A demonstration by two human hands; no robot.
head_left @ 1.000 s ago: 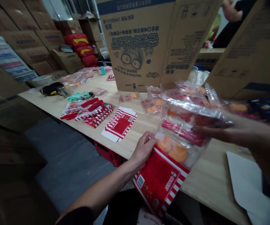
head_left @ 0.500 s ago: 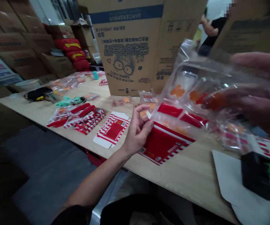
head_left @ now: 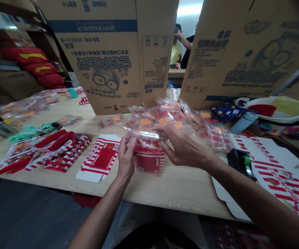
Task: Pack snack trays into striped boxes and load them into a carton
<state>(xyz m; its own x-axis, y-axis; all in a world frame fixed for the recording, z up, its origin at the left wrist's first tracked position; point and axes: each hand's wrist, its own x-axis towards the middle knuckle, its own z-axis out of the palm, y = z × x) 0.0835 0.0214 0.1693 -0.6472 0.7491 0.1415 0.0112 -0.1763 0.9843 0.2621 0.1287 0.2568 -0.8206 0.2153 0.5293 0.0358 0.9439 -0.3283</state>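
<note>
A small red packet with striped white-and-red sides (head_left: pixel 149 160) stands in front of me at the table's middle. At its top is a clear plastic candy pack (head_left: pixel 146 137) with red and orange pieces, partly hidden by my fingers. My left hand (head_left: pixel 126 157) is closed at the upper left edge of the packet, its thumb near the plastic. From the right, my right hand (head_left: pixel 183 147) grips the other end of the plastic pack, fingers over its top. A flat striped carton (head_left: pixel 101 155) lies left of my left hand.
More candy packs (head_left: pixel 162 117) are heaped behind my hands. Folded red-and-white packets (head_left: pixel 61 152) lie at left beside a green cloth (head_left: pixel 26 133). A black tape dispenser (head_left: pixel 239 162) rests on striped card sheets at right. Large cardboard boxes (head_left: pixel 108 52) stand behind; people show through a gap.
My right hand has come down and left from close to the camera, bringing the plastic pack onto the packet's top. The packet now stands more upright, and the view has turned right.
</note>
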